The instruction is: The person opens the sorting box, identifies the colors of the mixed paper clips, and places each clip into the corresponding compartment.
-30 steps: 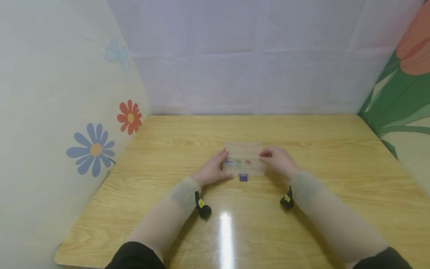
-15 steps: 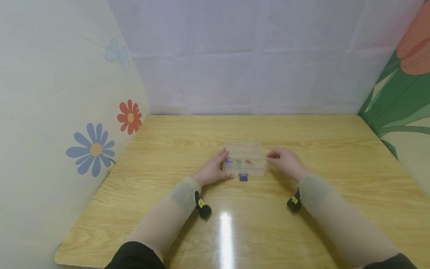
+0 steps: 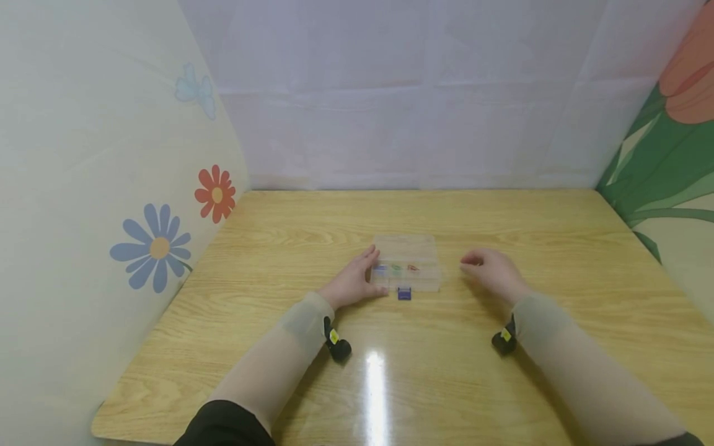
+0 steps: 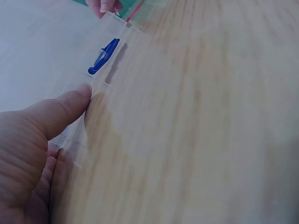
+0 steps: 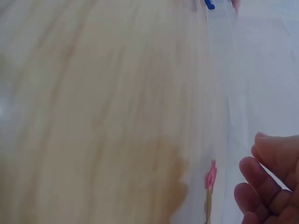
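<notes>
A small clear plastic compartment box (image 3: 421, 284) lies on the table. Its blue latch (image 4: 103, 57) sticks out from the near edge, and a clear panel rises behind the compartments. Inside are small blue pieces (image 3: 381, 269), a green piece (image 3: 396, 269) and a red piece (image 3: 413, 268). My left hand (image 3: 350, 280) grips the box's left end, thumb at the front edge and fingers behind. To the right of the box, apart from it, my right hand (image 3: 493, 272) hovers low with fingers loosely curled. Nothing shows between its thumb and fingers (image 5: 254, 170) in the right wrist view.
The wood-grain table (image 3: 279, 229) reaches back to a pale cloth wall (image 3: 413, 111). Side walls carry printed flowers. A thin pink and tan streak (image 5: 211, 176) appears beside the right fingers in the right wrist view. Black wrist cameras sit under both wrists.
My right hand has moved from the box's right end out to the right, in steps. The left hand, the box and the coloured pieces have stayed in place.
</notes>
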Motion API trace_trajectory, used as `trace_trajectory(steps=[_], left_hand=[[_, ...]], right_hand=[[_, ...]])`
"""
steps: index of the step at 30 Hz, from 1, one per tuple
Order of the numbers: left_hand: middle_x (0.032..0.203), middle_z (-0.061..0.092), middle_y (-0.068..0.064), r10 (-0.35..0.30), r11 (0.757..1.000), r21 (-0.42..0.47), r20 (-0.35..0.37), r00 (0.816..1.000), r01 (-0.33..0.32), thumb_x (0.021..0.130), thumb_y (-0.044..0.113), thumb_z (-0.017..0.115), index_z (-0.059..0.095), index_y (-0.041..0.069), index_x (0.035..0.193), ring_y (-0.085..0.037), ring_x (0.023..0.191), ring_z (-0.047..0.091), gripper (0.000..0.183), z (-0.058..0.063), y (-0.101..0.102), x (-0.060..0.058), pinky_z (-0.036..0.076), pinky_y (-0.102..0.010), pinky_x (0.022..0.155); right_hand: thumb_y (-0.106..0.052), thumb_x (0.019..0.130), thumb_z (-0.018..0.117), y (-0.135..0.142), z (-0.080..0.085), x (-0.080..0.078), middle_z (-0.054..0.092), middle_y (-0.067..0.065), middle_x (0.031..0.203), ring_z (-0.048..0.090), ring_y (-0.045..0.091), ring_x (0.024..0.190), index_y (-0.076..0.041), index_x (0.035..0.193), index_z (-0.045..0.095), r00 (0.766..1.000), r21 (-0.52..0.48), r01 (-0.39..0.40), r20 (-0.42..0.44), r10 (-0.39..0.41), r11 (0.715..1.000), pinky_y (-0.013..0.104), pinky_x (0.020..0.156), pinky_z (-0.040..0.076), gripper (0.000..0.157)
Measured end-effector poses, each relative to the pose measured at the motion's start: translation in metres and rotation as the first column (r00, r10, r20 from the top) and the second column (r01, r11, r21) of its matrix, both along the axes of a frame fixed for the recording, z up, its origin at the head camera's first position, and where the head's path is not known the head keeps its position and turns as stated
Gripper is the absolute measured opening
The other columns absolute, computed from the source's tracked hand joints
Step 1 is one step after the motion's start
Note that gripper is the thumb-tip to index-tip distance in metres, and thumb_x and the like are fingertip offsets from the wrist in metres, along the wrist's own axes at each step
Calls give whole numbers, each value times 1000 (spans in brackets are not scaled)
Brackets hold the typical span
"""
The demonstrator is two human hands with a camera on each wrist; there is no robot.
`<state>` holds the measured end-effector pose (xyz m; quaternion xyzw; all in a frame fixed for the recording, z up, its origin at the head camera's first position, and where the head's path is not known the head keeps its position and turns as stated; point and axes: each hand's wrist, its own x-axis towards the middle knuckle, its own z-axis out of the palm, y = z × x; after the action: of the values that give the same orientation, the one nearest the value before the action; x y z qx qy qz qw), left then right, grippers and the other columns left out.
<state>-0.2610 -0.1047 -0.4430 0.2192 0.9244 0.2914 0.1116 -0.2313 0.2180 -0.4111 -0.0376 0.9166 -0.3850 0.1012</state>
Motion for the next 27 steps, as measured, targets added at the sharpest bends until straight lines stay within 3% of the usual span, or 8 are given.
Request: trace_trajectory(steps=[9, 16, 27], left_hand=[[161, 7, -2, 2, 1000, 3, 4, 1000, -2, 78, 48, 76, 21, 12, 154, -26, 146, 13, 101, -1, 0, -1, 15, -42, 117], [161, 7, -2, 2, 1000, 5, 6, 1000, -2, 78, 49, 76, 20, 12, 154, -26, 146, 13, 102, -1, 0, -1, 15, -42, 117], [161, 7, -1, 6, 1000, 9, 10, 1000, -6, 77, 50, 76, 20, 13, 154, -26, 146, 13, 102, -2, 0, -1, 15, -43, 117]], right_hand=[[-31, 93, 63, 19, -5, 2, 63, 17, 116, 56, 33, 106, -2, 118, 61, 1000, 0, 14, -16, -14, 1000, 50, 91, 45, 38], [-25, 92, 63, 30, -5, 5, 62, 24, 117, 54, 40, 109, 3, 116, 62, 996, 87, -12, -85, 19, 996, 55, 94, 42, 36], [-20, 92, 64, 37, -7, 5, 62, 23, 118, 55, 40, 110, 1, 118, 63, 999, 103, -44, 8, 43, 994, 58, 98, 39, 34]])
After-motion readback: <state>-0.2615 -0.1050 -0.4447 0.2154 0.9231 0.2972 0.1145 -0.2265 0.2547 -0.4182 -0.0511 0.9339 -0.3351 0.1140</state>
